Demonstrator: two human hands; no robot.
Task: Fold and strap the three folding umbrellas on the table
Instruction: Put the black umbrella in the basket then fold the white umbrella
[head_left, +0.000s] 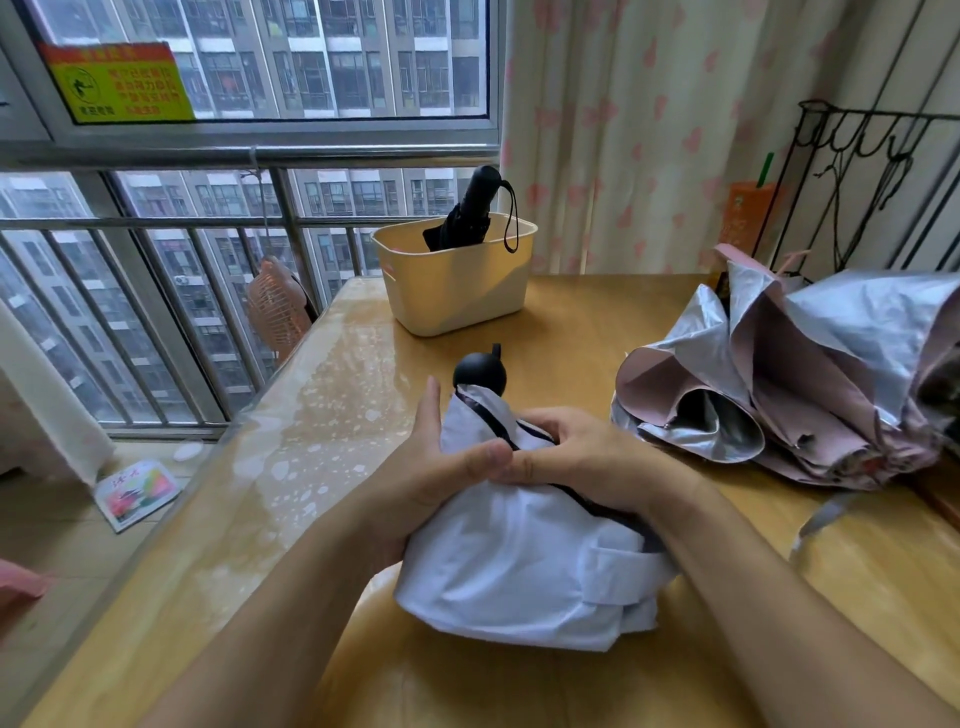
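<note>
Head view: white umbrella (519, 561), on the table (597, 332) nearest the person, canopy bunched, strap (623, 574) loose. Left hand (441, 467) and right hand (582, 457) both closed around its folds, thumbs touching. Right of it: pink-silver umbrella (789, 384), unfolded, untouched. Beyond it: black umbrella (467, 213) upright in a cream basket (457, 291), apparently done. Judged one finished, two remaining.
</note>
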